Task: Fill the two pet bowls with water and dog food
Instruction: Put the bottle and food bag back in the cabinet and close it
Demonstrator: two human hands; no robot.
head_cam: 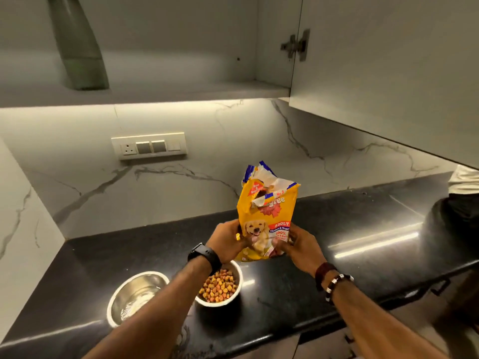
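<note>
Left hand (pixel 228 242) and right hand (pixel 300 246) grip torn-open dog food bag (pixel 267 216) upright above black tabletop (pixel 350 242). Right bowl (pixel 237 294) holds kibble (pixel 219 286); left bowl (pixel 121 294) holds water.

Two bare forearms reach into view, with no sleeves showing. The left wrist carries a black smartwatch (pixel 201 253) with a dark square face on a wide black band. The right wrist wears a dark maroon thread band (pixel 324 271) and, just behind it, a black bracelet with silver metal segments (pixel 337 282).
</note>
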